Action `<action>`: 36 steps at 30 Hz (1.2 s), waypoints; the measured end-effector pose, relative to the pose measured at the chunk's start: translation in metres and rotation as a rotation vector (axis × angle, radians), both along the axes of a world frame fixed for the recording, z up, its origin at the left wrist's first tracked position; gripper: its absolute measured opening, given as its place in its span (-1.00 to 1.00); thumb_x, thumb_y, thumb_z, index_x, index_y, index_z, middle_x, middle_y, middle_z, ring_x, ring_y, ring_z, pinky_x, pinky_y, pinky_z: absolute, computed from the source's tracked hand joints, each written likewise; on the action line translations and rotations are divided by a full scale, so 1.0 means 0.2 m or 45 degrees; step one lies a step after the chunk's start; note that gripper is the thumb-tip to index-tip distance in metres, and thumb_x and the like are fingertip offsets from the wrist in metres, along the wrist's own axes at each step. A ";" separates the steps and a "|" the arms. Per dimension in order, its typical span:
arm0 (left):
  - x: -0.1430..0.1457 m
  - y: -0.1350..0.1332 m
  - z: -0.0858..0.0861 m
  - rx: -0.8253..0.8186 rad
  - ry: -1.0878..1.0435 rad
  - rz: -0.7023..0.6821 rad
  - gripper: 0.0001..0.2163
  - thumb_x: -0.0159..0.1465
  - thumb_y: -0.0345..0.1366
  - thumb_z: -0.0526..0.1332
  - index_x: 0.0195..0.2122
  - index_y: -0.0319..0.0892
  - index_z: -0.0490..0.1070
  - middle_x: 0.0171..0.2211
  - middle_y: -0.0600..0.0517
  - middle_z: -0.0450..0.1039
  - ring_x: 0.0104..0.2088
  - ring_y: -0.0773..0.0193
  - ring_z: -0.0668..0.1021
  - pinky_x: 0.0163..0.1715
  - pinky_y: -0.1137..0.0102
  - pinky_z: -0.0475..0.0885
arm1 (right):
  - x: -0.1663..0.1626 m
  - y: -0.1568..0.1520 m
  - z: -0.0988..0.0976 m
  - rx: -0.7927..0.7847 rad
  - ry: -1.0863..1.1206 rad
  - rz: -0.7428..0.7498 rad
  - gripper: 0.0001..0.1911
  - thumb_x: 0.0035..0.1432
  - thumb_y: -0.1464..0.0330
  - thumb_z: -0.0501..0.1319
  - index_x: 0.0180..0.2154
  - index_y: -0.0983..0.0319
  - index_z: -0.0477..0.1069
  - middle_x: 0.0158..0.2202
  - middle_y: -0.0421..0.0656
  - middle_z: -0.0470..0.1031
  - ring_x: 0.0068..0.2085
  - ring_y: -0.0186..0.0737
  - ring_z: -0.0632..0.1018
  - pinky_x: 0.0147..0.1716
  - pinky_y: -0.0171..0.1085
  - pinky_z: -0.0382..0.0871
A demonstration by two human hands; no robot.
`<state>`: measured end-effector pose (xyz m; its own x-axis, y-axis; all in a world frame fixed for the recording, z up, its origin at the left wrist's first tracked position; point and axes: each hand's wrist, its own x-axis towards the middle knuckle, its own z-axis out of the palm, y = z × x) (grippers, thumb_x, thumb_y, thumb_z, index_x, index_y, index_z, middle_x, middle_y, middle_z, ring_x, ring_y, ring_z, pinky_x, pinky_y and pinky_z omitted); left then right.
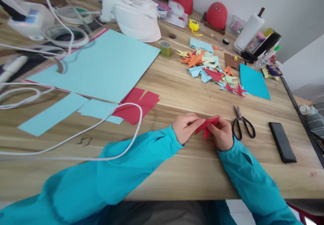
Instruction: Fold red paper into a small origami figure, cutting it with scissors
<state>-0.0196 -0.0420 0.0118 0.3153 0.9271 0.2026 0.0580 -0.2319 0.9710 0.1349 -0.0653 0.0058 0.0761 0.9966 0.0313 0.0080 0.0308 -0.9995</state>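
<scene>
Between both hands is a folded piece of red paper (207,125), held just above the wooden table (162,171). My left hand (186,127) pinches its left edge between thumb and fingers. On the other side, my right hand (222,134) grips it with the thumb pressed on the front; the rest of those fingers are partly hidden behind the paper. Black-handled scissors (243,123) lie to the right of my right hand, blades pointing away. Beyond the hands sits a heap of folded paper pieces (210,64) in orange, red, blue and yellow.
Large light blue sheets (101,66), blue strips (54,113) and red paper pieces (138,105) lie left. A white cable (121,156) loops over the left side. A black phone (282,142) rests at right. Behind stand a thread spool (165,48) and a yellow tape measure (193,25).
</scene>
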 end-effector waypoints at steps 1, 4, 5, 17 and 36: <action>0.00 0.00 0.00 0.020 0.008 0.001 -0.73 0.22 -0.22 0.13 -0.52 -0.27 0.47 -0.57 0.02 0.37 -0.51 0.36 0.42 -0.48 0.46 0.33 | 0.00 0.00 0.01 -0.007 0.003 0.001 -0.80 -0.13 0.27 0.37 -0.45 0.23 0.44 -0.51 -0.21 0.46 -0.48 -0.32 0.44 -0.48 -0.32 0.36; 0.00 0.00 0.00 0.066 0.028 0.001 -0.72 0.23 -0.24 0.12 -0.53 -0.28 0.46 -0.58 0.03 0.35 -0.51 0.37 0.42 -0.49 0.47 0.32 | -0.01 0.00 0.03 -0.029 -0.006 0.003 -0.77 -0.16 0.26 0.38 -0.49 0.24 0.43 -0.54 -0.22 0.46 -0.51 -0.33 0.43 -0.51 -0.33 0.35; 0.00 0.00 0.00 0.070 0.032 0.000 -0.73 0.23 -0.24 0.12 -0.52 -0.28 0.46 -0.57 0.02 0.36 -0.50 0.37 0.42 -0.48 0.47 0.33 | -0.01 0.00 0.03 -0.037 -0.012 0.004 -0.77 -0.16 0.25 0.38 -0.49 0.25 0.43 -0.54 -0.22 0.46 -0.52 -0.33 0.43 -0.51 -0.33 0.35; 0.00 -0.01 -0.01 0.097 0.007 -0.013 -0.82 0.20 -0.27 0.16 -0.41 -0.26 0.50 -0.46 -0.02 0.43 -0.46 0.35 0.46 -0.48 0.48 0.36 | 0.00 0.01 -0.01 -0.032 -0.010 -0.030 -0.73 -0.15 0.20 0.36 -0.45 0.23 0.43 -0.51 -0.19 0.47 -0.49 -0.30 0.45 -0.49 -0.31 0.37; 0.02 -0.02 -0.03 -0.078 -0.015 0.069 -0.87 0.12 -0.32 0.17 -0.34 -0.24 0.40 -0.48 0.02 0.41 -0.49 0.36 0.44 -0.51 0.48 0.37 | -0.04 -0.01 0.05 0.039 -0.088 0.032 -0.79 -0.14 0.25 0.36 -0.45 0.20 0.44 -0.50 -0.21 0.48 -0.45 -0.29 0.46 -0.44 -0.27 0.39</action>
<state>-0.0164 -0.0463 0.0062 0.2624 0.9535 0.1483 0.0574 -0.1689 0.9840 0.1271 -0.0677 0.0162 0.0479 0.9967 0.0660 0.0760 0.0623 -0.9952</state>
